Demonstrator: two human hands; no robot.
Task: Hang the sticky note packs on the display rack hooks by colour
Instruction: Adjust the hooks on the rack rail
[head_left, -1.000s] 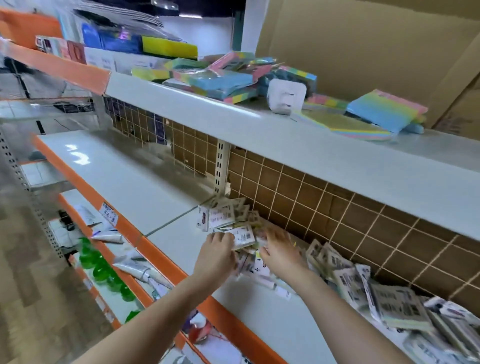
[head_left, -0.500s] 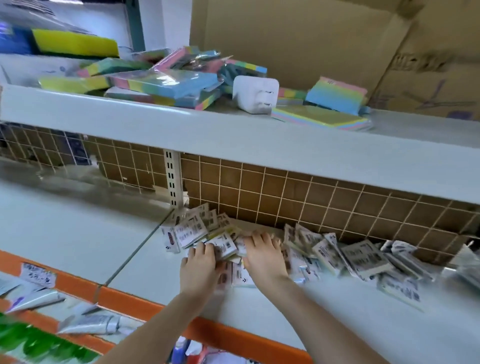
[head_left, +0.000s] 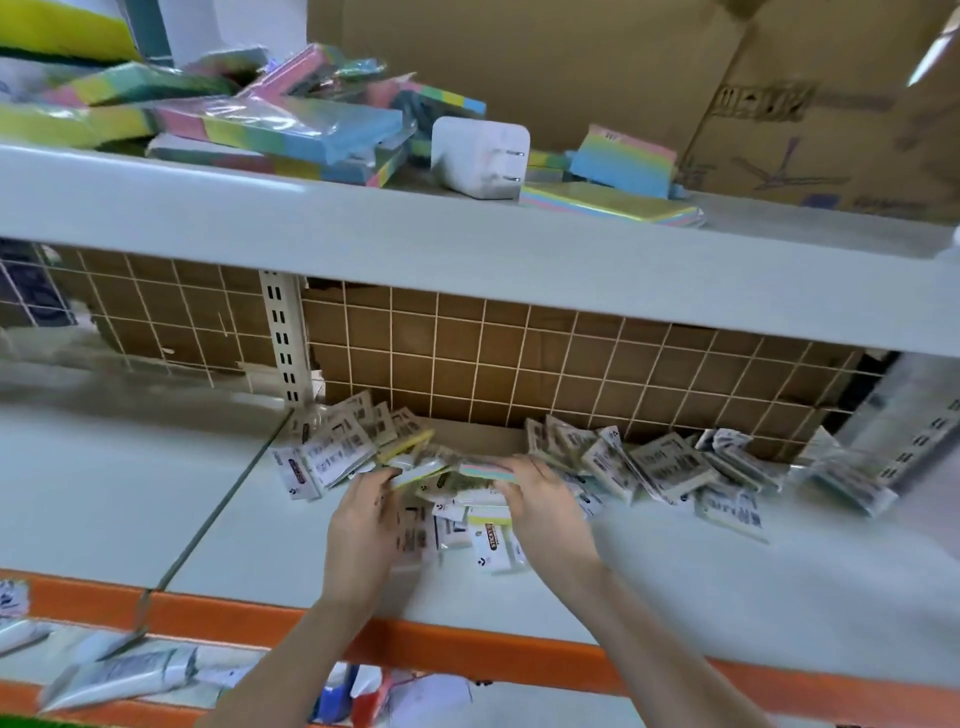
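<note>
Head view: both hands, left hand (head_left: 363, 525) and right hand (head_left: 545, 512), fingers curled, pinch a loose bunch of sticky note packs (head_left: 457, 475); slippery wrappers could slide, mixing colours.

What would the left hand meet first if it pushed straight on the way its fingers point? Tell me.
The left hand points up and away toward the back of the shelf. It would likely run first into the small packs heaped just beyond its fingertips, then the wire grid behind them. Depth is hard to judge.
</note>
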